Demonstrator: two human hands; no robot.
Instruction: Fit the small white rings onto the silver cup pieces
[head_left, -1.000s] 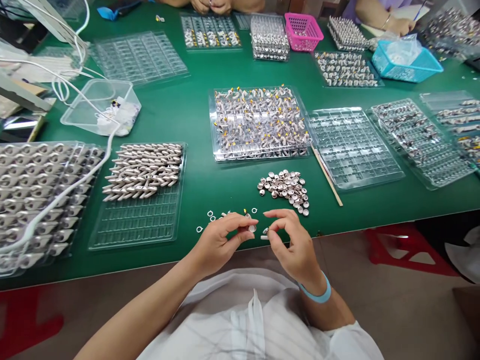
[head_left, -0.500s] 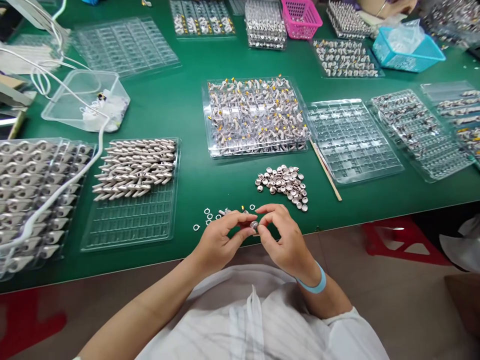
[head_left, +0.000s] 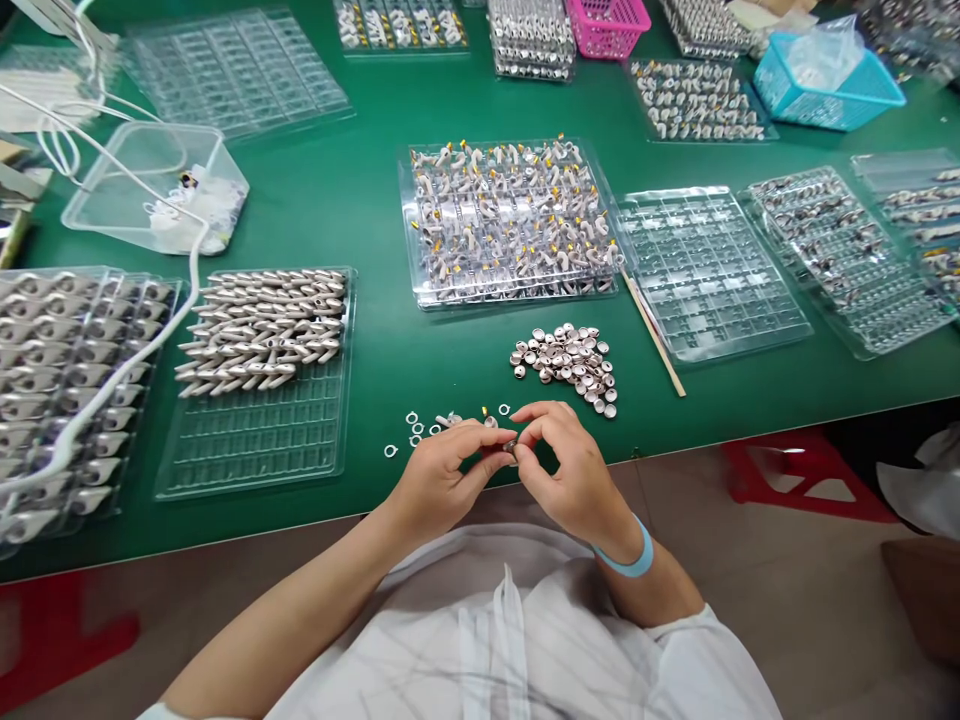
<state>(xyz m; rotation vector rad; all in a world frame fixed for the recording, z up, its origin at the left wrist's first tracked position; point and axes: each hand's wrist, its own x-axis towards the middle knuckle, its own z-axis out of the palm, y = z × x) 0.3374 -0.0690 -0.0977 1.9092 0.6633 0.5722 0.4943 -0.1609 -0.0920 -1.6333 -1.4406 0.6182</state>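
Observation:
Between the fingertips of both hands is a small round metal part (head_left: 510, 446), mostly hidden by the fingers. My left hand (head_left: 447, 470) pinches it from the left, and my right hand (head_left: 564, 462) pinches it from the right, above the table's front edge. Just beyond my left hand lie several thin white rings (head_left: 417, 428) and a few small pale pieces (head_left: 450, 420). A part with a yellow tip (head_left: 489, 417) stands close to the fingers. A pile of small metal caps (head_left: 568, 362) is spread on the green table beyond my right hand.
A clear tray (head_left: 510, 225) of pale, yellow-tipped parts stands ahead. To the left are a tray of metal pieces (head_left: 262, 330), a clear tub (head_left: 157, 190) and a white cable (head_left: 112, 390). A wooden stick (head_left: 654, 335) lies beside another clear tray (head_left: 716, 270) at right.
The part between my fingers has turned a little and now shows a darker, flatter side. Both hands stay nearly in place; the view has shifted slightly.

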